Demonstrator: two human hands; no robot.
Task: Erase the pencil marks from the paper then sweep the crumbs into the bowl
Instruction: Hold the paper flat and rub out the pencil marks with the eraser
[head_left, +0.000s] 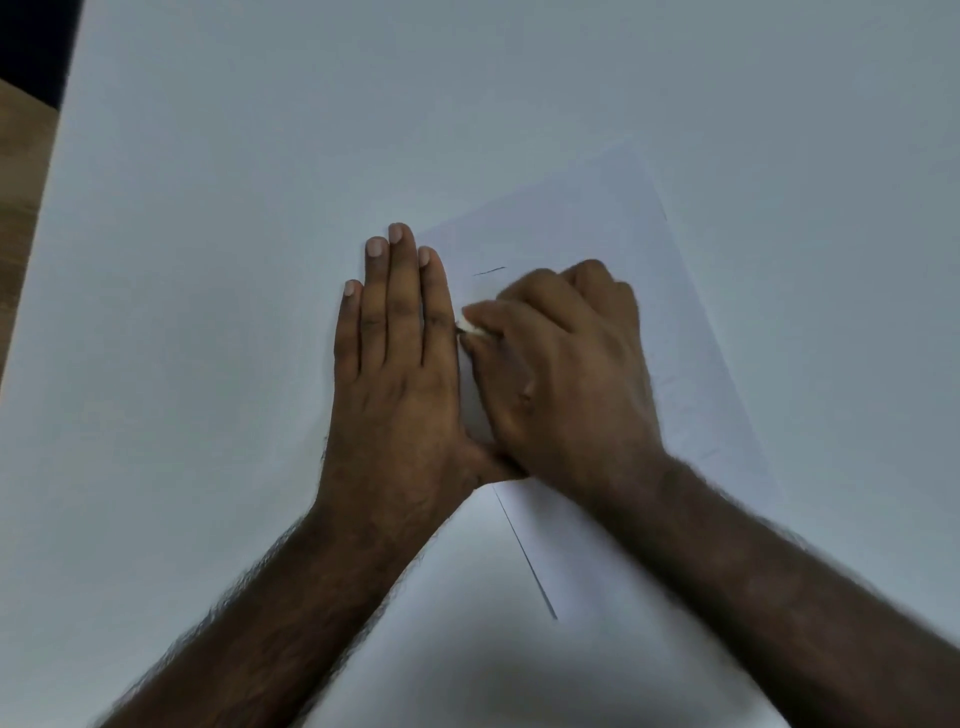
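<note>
My left hand (395, 364) lies flat, fingers together, pinning the left edge of the paper (597, 218). My right hand (561, 364) is closed on a white eraser (471, 327) beside it. One pencil mark (489, 271) remains just beyond. I see no bowl. Rubbing hard here could crease the sheet or scatter crumbs.

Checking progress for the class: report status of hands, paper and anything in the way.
Left hand flat, pinning paper. Right hand shut on eraser, rubbing. One pencil mark remains. No bowl in view; nothing blocking.
</note>
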